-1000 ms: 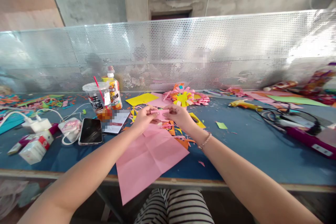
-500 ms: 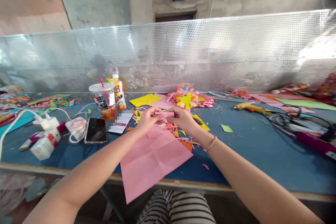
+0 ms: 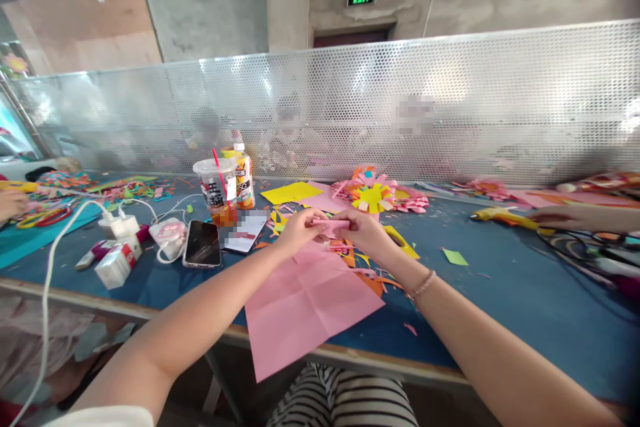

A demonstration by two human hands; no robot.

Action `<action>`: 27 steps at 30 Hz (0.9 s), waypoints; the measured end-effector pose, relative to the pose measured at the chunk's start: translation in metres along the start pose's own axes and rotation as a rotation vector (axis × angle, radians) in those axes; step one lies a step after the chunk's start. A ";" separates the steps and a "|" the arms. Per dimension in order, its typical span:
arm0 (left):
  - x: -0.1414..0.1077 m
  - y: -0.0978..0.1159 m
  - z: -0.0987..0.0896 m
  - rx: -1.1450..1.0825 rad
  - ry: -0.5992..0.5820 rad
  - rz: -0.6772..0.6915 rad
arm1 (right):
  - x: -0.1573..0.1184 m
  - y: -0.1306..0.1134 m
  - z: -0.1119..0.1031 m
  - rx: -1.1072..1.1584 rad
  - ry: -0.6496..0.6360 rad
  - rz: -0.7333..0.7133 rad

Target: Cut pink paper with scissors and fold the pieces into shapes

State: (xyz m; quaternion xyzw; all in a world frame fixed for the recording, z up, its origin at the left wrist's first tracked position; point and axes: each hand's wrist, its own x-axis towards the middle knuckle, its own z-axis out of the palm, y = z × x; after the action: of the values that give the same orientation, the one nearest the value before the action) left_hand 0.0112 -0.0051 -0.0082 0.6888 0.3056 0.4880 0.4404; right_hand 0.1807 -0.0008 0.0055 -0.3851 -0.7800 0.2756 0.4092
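Note:
A small folded pink paper (image 3: 331, 225) is held between my two hands above the table's middle. My left hand (image 3: 301, 230) pinches its left end, and my right hand (image 3: 361, 232) grips its right end, a beaded bracelet on that wrist. Below them a large creased pink sheet (image 3: 310, 310) lies with one corner hanging over the front edge. Yellow and orange cut scraps (image 3: 373, 273) lie beside and under my right forearm. Behind my hands sits a paper flower (image 3: 370, 197) with a yellow centre and pink petals.
On the left are a phone (image 3: 202, 243), chargers with white cables (image 3: 120, 223), a plastic cup (image 3: 216, 193) and a bottle (image 3: 245, 177). Another person's hand (image 3: 555, 217) is by a yellow glue gun (image 3: 505, 217) at right; another hand (image 3: 13, 203) shows far left. A perforated metal screen (image 3: 300, 117) stands behind.
The view has swung left, so things sit farther right. Another person's hand has come in at the glue gun, and one shows at the far left. My hands still hold the folded paper.

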 end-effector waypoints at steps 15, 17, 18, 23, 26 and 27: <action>-0.004 0.009 0.004 0.039 -0.001 -0.064 | -0.005 -0.013 0.004 -0.181 0.111 -0.020; -0.005 0.009 0.005 0.050 0.007 -0.079 | -0.005 -0.010 0.005 -0.174 0.120 -0.038; -0.005 0.009 0.005 0.054 0.019 -0.085 | -0.005 -0.009 0.006 -0.166 0.122 -0.047; -0.005 0.006 0.006 0.045 0.039 -0.089 | -0.004 -0.007 0.009 -0.126 0.100 -0.058; -0.004 0.006 0.005 0.041 0.072 -0.078 | -0.002 -0.004 0.008 -0.068 0.099 -0.021; -0.003 0.006 0.005 0.034 0.085 -0.080 | -0.002 -0.004 0.007 -0.032 0.098 -0.007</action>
State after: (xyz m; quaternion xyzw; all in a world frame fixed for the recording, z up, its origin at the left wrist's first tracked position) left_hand 0.0145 -0.0119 -0.0046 0.6620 0.3596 0.4937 0.4344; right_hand 0.1739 -0.0054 0.0035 -0.4020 -0.7645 0.2427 0.4416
